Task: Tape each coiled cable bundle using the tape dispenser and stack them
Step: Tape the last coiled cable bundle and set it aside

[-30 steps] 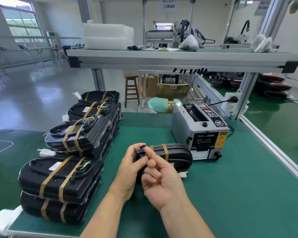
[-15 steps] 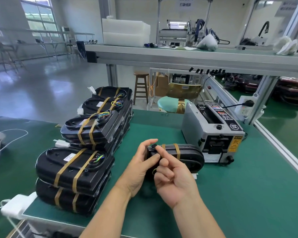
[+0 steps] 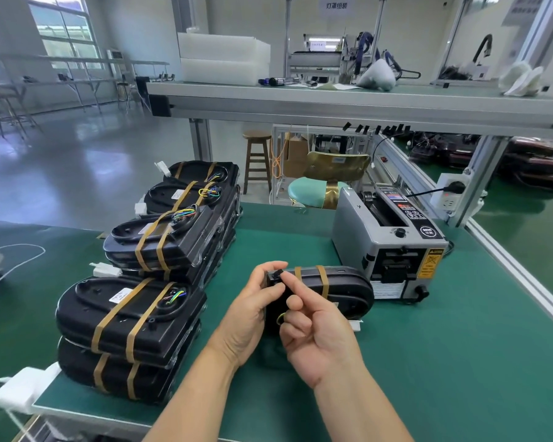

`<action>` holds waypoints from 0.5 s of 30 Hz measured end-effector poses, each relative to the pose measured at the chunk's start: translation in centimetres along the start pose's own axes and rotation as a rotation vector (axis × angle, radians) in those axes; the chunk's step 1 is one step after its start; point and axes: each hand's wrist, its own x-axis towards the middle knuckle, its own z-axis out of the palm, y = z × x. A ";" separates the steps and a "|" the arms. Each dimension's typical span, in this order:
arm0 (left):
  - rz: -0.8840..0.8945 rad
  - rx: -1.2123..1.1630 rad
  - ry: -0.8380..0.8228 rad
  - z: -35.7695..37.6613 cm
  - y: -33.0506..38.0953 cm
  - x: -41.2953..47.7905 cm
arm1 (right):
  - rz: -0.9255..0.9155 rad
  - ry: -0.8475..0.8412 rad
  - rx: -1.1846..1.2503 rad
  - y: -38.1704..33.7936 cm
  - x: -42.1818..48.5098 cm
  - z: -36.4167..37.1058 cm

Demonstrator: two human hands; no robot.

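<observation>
Left hand [image 3: 253,311] grips bundle [image 3: 342,285] end, steadying it; right hand [image 3: 316,339] pinches same end, probably seating tape. Dispenser [image 3: 393,247] 1 o'clock.

Smooth, faintly glossy black plastic on the held oval cable bundle [image 3: 345,285] and the stacked black bundles [image 3: 125,314], banded in matt tan tape [image 3: 322,280]. Matt, finely textured green table mat [image 3: 428,362]. Satin grey metal-look casing on the boxy tape dispenser [image 3: 355,231].
</observation>
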 end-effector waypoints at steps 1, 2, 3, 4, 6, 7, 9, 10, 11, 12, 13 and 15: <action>-0.003 -0.001 -0.001 0.0 0.0 0.0 | -0.002 0.002 -0.001 0.0 0.0 0.0; -0.007 -0.003 -0.002 0.0 0.1 -0.1 | -0.006 0.004 -0.003 0.0 0.0 0.1; -0.009 -0.006 -0.002 0.0 0.2 -0.1 | -0.009 0.006 -0.006 0.1 0.0 0.1; -0.010 -0.009 0.000 0.1 0.3 -0.1 | -0.012 0.008 -0.008 0.1 0.0 0.2; -0.014 -0.011 0.006 0.2 0.5 -0.1 | -0.019 0.008 -0.015 0.2 0.0 0.2; -0.017 -0.014 0.008 0.3 0.5 -0.2 | -0.023 0.008 -0.020 0.2 -0.1 0.2; -0.026 -0.026 0.005 0.3 0.6 -0.2 | -0.036 0.012 -0.030 0.3 -0.1 0.2; -0.028 -0.036 0.000 0.4 0.6 -0.2 | -0.043 0.014 -0.034 0.4 -0.1 0.2; -0.031 -0.052 -0.002 0.4 0.7 -0.2 | -0.049 0.016 -0.038 0.4 -0.1 0.1; -0.037 -0.078 -0.001 0.5 0.9 -0.3 | -0.053 0.020 -0.042 0.4 -0.1 0.1; -0.043 -0.103 0.003 0.6 1.0 -0.3 | -0.057 0.024 -0.047 0.4 -0.1 0.2; -0.038 -0.117 0.025 0.7 1.2 -0.2 | -0.064 0.029 -0.057 0.5 -0.1 0.2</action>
